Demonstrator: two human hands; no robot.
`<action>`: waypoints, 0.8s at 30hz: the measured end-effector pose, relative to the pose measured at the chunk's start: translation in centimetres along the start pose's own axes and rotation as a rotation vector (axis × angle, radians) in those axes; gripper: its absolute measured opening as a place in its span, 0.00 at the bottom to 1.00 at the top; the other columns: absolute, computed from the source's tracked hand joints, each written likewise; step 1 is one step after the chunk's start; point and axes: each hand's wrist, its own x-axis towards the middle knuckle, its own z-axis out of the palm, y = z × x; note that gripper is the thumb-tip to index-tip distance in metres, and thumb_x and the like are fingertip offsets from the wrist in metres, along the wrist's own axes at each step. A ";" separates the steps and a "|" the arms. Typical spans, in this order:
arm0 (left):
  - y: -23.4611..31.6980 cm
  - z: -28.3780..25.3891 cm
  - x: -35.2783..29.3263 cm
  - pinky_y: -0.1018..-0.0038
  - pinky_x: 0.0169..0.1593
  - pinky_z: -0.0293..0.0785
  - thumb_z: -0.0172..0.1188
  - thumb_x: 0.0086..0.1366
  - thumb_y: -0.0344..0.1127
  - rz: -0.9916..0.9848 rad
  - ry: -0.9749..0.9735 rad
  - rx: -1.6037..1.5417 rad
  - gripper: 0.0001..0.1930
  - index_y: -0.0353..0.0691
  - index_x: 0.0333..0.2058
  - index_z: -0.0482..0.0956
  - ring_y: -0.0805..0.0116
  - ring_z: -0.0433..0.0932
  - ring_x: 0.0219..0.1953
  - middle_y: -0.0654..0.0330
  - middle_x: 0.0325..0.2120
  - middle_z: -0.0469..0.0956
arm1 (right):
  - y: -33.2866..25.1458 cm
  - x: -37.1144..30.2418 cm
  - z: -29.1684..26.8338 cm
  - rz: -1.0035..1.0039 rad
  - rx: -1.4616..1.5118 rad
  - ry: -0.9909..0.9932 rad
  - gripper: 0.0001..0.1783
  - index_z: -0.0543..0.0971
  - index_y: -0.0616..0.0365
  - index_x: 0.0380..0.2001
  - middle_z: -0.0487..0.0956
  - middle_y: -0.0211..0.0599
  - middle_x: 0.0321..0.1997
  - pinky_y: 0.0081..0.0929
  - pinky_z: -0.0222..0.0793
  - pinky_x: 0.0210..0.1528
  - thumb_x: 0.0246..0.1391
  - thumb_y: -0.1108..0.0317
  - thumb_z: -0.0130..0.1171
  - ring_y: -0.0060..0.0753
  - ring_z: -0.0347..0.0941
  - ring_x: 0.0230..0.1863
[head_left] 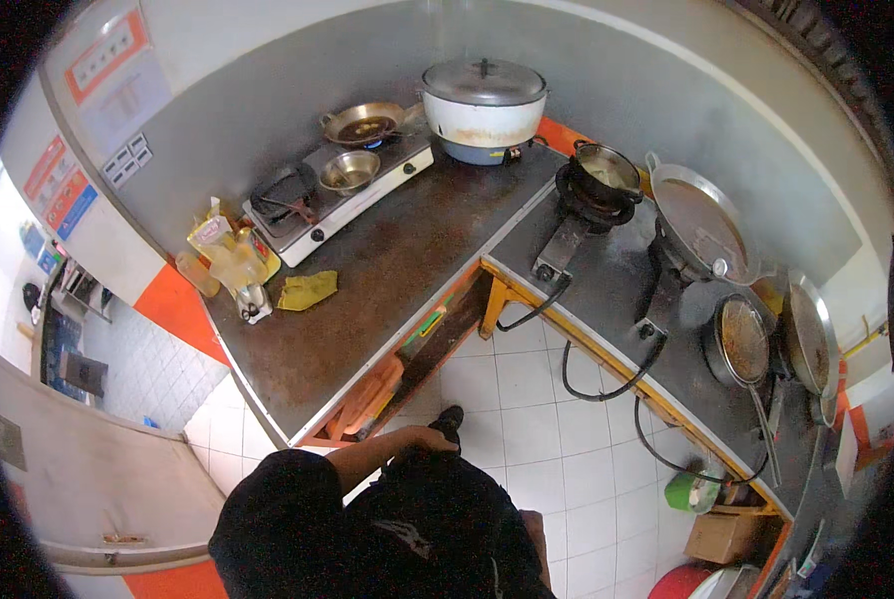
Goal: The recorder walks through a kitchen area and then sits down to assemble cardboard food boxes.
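The head view shows the bare left hand (431, 438) near the dark, brown-stained, pale-edged countertop (377, 270), though neither hand's grip can be told.

At six o'clock, the left hand (435, 439) shows against the wearer's black top (367, 529); among such dark cloth, whether it grips anything is hard to make out. Toward eleven, a two-burner stove (367, 200) carries a wok (362, 114) (a blue flame (374, 145) glows beneath it) and a small steel pan (350, 172). A lidded white cooker (485, 120) stands near twelve. Around nine, a yellow-green cloth (308, 290) lies on the dark worktop (387, 270), near some bottles (196, 274). At two, a small pot (606, 172) sits on a burner stand (565, 243); nearer three come a wide pan (698, 222) and a long-handled strainer (744, 339).
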 end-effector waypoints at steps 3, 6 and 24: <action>1.0 0.2 2.0 0.54 0.60 0.61 0.40 0.63 0.69 -0.118 0.095 0.074 0.41 0.33 0.53 0.74 0.49 0.71 0.55 0.45 0.52 0.74 | -2.0 -1.1 1.6 0.003 0.025 0.035 0.10 0.78 0.60 0.29 0.81 0.38 0.24 0.33 0.74 0.25 0.55 0.63 0.61 0.33 0.78 0.25; -0.8 -0.7 6.9 0.55 0.58 0.63 0.41 0.62 0.67 -0.066 0.121 0.122 0.39 0.33 0.51 0.75 0.50 0.73 0.53 0.45 0.50 0.75 | -4.1 -3.0 2.2 0.014 0.038 0.085 0.10 0.78 0.60 0.30 0.81 0.39 0.25 0.33 0.74 0.25 0.55 0.63 0.60 0.34 0.78 0.26; -8.9 -0.8 20.3 0.59 0.51 0.70 0.49 0.64 0.62 0.168 0.004 -0.177 0.34 0.31 0.44 0.78 0.53 0.76 0.45 0.48 0.43 0.78 | -8.3 -8.4 6.8 0.217 0.200 0.242 0.12 0.74 0.59 0.40 0.80 0.42 0.32 0.34 0.75 0.25 0.56 0.64 0.57 0.38 0.79 0.29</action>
